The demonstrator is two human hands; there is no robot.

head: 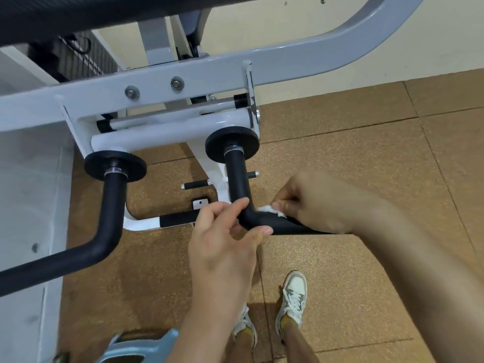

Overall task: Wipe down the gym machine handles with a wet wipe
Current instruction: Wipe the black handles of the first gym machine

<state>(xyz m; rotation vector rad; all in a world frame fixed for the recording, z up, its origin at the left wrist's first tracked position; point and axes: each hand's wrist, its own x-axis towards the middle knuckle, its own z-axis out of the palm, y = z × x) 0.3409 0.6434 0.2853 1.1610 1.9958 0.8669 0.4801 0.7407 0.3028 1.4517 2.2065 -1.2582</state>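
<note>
Two black bent handles hang from a white gym machine frame. The right handle drops from a black disc and bends to the right at about hand height. My left hand pinches the bend between thumb and fingers. My right hand grips the horizontal part just past the bend, pressing a small crumpled white wet wipe against it. Most of the wipe is hidden under my fingers. The left handle hangs untouched and runs off toward the lower left.
A cork-brown tiled floor lies below. My two feet in white sneakers stand under the handle. A low white bar with black foam grip and a small peg sit behind the handle. A light blue object lies bottom left.
</note>
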